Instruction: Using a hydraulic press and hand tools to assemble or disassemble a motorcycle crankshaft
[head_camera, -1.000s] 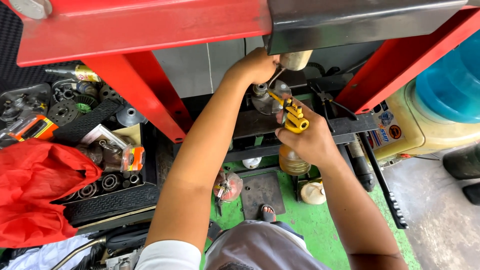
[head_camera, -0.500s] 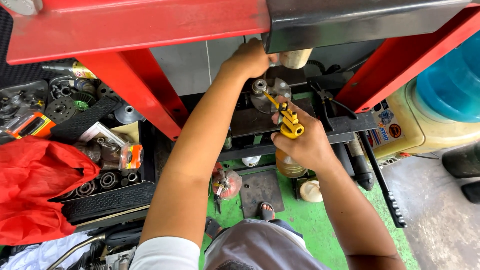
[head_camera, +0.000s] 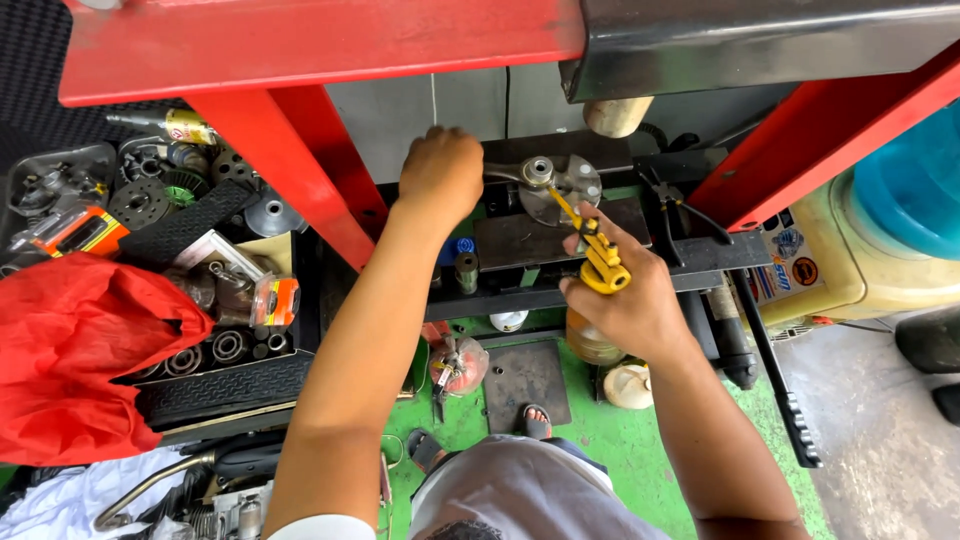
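In right hand (head_camera: 625, 300): yellow screwdriver (head_camera: 590, 248).

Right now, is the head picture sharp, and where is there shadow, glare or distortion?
Head view: mostly sharp on the left hand, the right hand and its yellow-handled tool; even daylight, no strong glare; deep shadow under the red press frame and the dark beam; the wide lens bends the frame's legs outward; the red cloth and the frame edges look slightly soft.
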